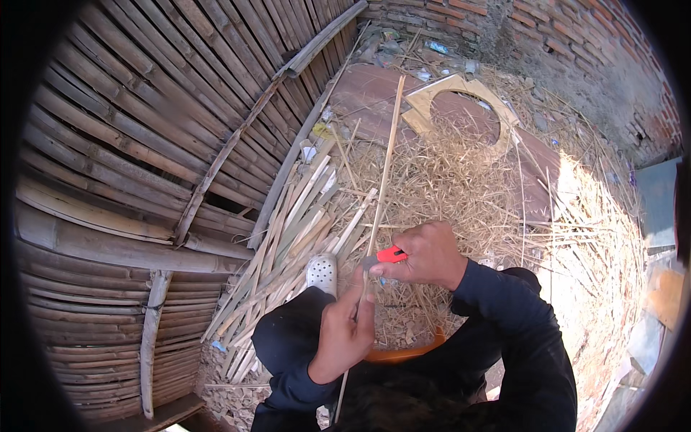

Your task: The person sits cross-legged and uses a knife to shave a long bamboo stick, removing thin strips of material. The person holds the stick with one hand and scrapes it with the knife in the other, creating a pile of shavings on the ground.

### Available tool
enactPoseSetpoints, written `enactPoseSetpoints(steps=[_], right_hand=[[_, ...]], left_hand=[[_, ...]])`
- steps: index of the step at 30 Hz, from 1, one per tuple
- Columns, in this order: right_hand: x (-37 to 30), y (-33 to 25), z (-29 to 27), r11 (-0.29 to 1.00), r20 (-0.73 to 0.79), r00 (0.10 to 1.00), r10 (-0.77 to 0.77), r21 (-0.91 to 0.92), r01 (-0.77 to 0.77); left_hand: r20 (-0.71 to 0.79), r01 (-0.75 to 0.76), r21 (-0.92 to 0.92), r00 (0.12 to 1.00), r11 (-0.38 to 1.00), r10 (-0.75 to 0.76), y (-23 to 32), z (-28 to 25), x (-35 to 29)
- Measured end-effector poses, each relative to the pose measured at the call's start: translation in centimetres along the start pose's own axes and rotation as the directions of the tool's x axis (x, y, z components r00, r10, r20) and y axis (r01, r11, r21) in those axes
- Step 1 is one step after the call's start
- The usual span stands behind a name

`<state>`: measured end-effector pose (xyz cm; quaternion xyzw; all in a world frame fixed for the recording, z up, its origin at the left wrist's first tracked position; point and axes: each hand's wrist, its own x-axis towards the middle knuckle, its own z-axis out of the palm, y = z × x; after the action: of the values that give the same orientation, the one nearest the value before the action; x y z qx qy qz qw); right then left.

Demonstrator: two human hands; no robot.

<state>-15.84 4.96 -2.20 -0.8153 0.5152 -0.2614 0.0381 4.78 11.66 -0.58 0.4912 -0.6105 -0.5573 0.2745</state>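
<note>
A long bamboo strip [381,173] is gripped low by the left hand [345,331], its axis running up and away; the right hand [425,255], clamped on a red-handled knife [391,254], meets it just above.

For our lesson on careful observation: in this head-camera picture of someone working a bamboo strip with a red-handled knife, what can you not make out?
- Head view: the knife blade is hidden by the right hand and the left hand fingertips.
- The bamboo strip has its lower end lost against dark clothing.
- The orange curved object is mostly covered by the sleeves.
- The litter by the brick wall is too small to identify.
</note>
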Motion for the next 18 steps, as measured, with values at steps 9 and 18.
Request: enactPoseSetpoints(steps=[9, 18], right_hand=[[1.7, 5.5, 0.0, 0.956, -0.098, 0.961, 0.258, -0.121, -0.269], [3.4, 17.4, -2.4, 0.704, -0.346, 0.681, 0.646, -0.076, -0.706]], left_hand=[[-0.018, -0.145, 0.083, 0.989, 0.986, 0.147, -0.2, 1.3, -0.5], [0.151, -0.178, 0.138, 0.976, 0.974, 0.157, -0.2, 1.3, -2.3]])
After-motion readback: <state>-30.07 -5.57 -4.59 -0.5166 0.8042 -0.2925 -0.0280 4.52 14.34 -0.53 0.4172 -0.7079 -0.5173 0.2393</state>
